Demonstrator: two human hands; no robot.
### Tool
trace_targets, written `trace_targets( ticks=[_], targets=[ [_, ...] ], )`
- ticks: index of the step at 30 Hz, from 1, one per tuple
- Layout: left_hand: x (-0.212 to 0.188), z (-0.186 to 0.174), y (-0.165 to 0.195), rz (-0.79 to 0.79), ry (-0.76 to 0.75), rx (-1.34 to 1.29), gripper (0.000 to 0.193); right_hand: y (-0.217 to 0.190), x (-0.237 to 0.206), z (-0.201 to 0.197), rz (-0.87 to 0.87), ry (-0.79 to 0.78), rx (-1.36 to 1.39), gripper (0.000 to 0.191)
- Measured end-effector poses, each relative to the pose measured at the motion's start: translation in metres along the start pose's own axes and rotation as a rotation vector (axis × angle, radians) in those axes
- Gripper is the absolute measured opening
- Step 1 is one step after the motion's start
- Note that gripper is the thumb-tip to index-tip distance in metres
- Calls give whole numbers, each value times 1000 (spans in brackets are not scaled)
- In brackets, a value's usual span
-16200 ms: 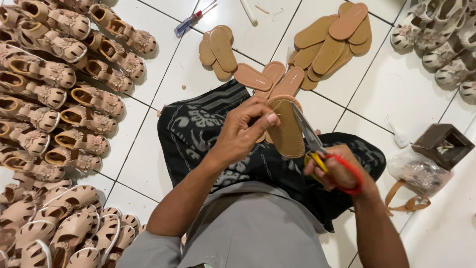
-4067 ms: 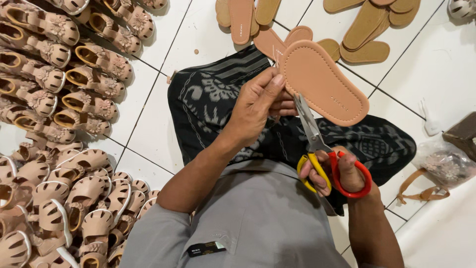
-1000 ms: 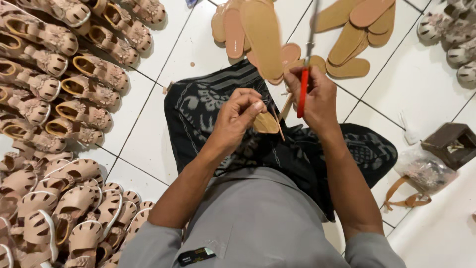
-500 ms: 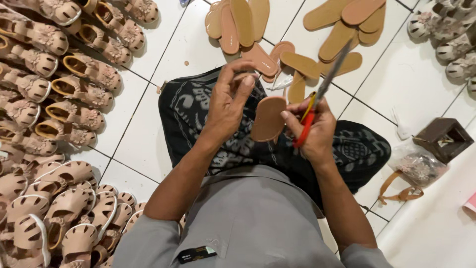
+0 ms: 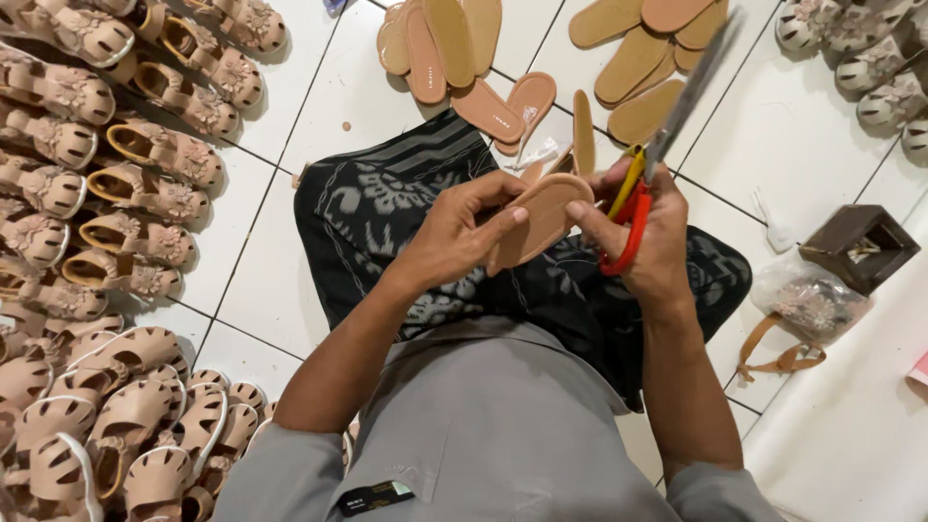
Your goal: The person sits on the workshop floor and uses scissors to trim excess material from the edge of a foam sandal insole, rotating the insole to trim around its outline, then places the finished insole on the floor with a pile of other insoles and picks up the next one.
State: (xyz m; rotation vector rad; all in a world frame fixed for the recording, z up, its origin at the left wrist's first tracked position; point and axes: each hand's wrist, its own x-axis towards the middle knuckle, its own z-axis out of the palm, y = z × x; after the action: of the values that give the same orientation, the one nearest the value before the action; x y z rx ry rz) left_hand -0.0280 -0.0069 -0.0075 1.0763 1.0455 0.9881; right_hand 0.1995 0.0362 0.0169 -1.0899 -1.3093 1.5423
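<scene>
White tile floor [image 5: 290, 242], dark grout, even light.

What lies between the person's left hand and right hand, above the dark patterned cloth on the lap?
In the head view, a tan sandal sole lies between the left hand and the right hand, gripped by both. The right hand also holds scissors.
</scene>
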Motion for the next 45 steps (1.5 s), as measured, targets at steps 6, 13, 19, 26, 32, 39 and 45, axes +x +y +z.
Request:
trace_targets(
  ticks=[6, 13, 19, 26, 32, 39, 45],
  targets=[
    [2, -5, -15, 88, 15, -403, 35, -6, -6, 3, -167, 242, 73, 23],
    [10, 7, -62, 241, 97, -637, 28, -6, -15, 11, -90, 312, 224, 30],
    [9, 18, -30, 130, 150, -646, 28, 1, -25, 22, -29, 321, 238, 24],
    [9, -4, 4, 191, 250, -508, 30, 3, -44, -12, 119, 224, 20, 18],
    [4, -7, 11, 189, 243, -585, 30, 18, -62, -37, 128, 40, 42, 35],
    [1, -5, 20, 280, 323, -491, 25, 43, -92, -71, 400, -718, 516, 99],
    [-4, -3, 19, 274, 345, -464, 23, 81, -98, -75, 474, -633, 799, 96]
  ],
)
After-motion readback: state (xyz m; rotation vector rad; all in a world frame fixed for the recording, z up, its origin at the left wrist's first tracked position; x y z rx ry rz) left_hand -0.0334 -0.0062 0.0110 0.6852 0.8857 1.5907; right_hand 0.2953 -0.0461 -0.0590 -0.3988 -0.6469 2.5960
